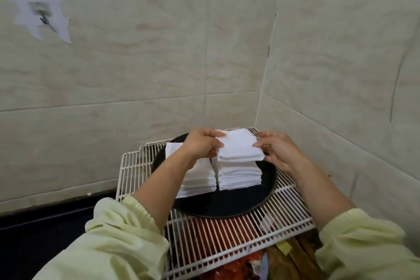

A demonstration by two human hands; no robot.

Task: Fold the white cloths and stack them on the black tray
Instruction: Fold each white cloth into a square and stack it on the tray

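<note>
A round black tray (227, 203) sits on a white wire rack (286, 207). Two stacks of folded white cloths stand side by side on it: a left stack (197, 177) and a taller right stack (241, 175). A folded white cloth (239, 145) lies on top of the right stack. My left hand (201, 143) pinches its left edge. My right hand (277, 150) pinches its right edge. My left forearm hides part of the left stack.
The rack stands in a corner between two pale tiled walls (136, 75). A dark countertop (45, 234) runs to the left. Red and brown items (227, 232) lie under the rack. Pale green sleeves (118, 236) cover my forearms.
</note>
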